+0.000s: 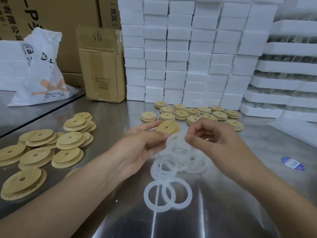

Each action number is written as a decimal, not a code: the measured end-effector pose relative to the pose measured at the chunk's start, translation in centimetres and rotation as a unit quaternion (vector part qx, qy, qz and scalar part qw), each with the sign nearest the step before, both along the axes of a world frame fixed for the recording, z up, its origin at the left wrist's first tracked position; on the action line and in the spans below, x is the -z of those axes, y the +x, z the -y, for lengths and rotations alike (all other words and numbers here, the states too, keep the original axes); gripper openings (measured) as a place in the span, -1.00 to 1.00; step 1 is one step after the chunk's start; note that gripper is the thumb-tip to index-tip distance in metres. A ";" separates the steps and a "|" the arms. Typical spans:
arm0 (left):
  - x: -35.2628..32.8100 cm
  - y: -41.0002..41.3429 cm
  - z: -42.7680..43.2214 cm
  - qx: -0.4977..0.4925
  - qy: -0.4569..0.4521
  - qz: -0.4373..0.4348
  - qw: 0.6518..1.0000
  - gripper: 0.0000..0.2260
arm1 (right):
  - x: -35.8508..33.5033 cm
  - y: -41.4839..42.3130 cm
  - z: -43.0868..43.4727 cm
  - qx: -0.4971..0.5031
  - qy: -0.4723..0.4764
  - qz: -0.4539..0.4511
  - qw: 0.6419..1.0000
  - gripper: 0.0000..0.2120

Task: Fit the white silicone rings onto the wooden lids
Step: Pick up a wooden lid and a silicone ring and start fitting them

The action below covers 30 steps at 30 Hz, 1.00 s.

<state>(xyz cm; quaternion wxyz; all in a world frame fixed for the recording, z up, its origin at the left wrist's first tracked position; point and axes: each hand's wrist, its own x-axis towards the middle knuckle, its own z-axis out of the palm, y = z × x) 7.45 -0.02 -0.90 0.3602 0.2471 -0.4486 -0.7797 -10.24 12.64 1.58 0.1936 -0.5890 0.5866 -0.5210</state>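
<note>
the left hand point(142, 145) holds a wooden lid point(169, 127) by its edge, fingers curled round it. the right hand point(211, 140) pinches a blurred white silicone ring point(172, 140) at the lid's lower edge. the ring looks not yet seated, so fitting seems only begun. next it needs stretching over the rim and working round. the loose rings point(178, 162) lie at 6 o'clock on the steel surface point(223, 212), the bare lids point(39, 152) at 9, and the ringed lids point(193, 112) at 12.

Fourteen or so wooden lids point(193, 111) at mid-frame, one held lid point(169, 126), two separate silicone rings point(146, 194) at lower centre, one plastic bag point(42, 74).
</note>
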 end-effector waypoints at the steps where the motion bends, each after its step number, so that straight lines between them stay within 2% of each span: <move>1: 0.0 -0.1 -0.2 0.015 0.003 0.005 1.000 -0.46 | -0.2 -0.1 -0.1 -0.002 -0.013 0.019 1.000 -0.89; 4: 0.1 -0.3 -0.8 0.043 0.030 0.019 0.998 -0.60 | -0.3 -0.4 -0.1 0.001 -0.030 0.054 0.998 -0.90; 7: 0.2 -0.5 -1.3 0.058 0.082 -0.010 0.995 -0.70 | 0.2 -0.4 0.2 0.008 -0.033 0.071 0.997 -0.92; 9: 0.2 -0.4 -1.4 0.071 0.086 -0.021 0.994 -0.74 | 0.5 -0.5 0.4 0.017 -0.030 0.064 0.997 -0.91; 16: 0.5 -0.5 -1.8 0.123 -0.032 0.018 0.992 -0.67 | 0.9 -0.8 0.6 0.050 -0.030 0.053 0.997 -0.91; 22: 0.9 -0.6 -2.2 0.067 -0.095 0.055 0.992 -0.74 | 1.0 -0.9 0.7 0.064 -0.025 0.039 0.997 -0.92; 27: 0.9 -0.7 -2.2 0.042 -0.137 0.082 0.986 -0.82 | 1.0 -0.7 0.6 0.098 -0.025 -0.053 0.993 -0.88; 30: 1.0 -0.6 -2.2 0.036 -0.150 0.084 0.984 -0.84 | 0.9 -0.5 0.6 0.079 -0.009 -0.010 0.997 -0.87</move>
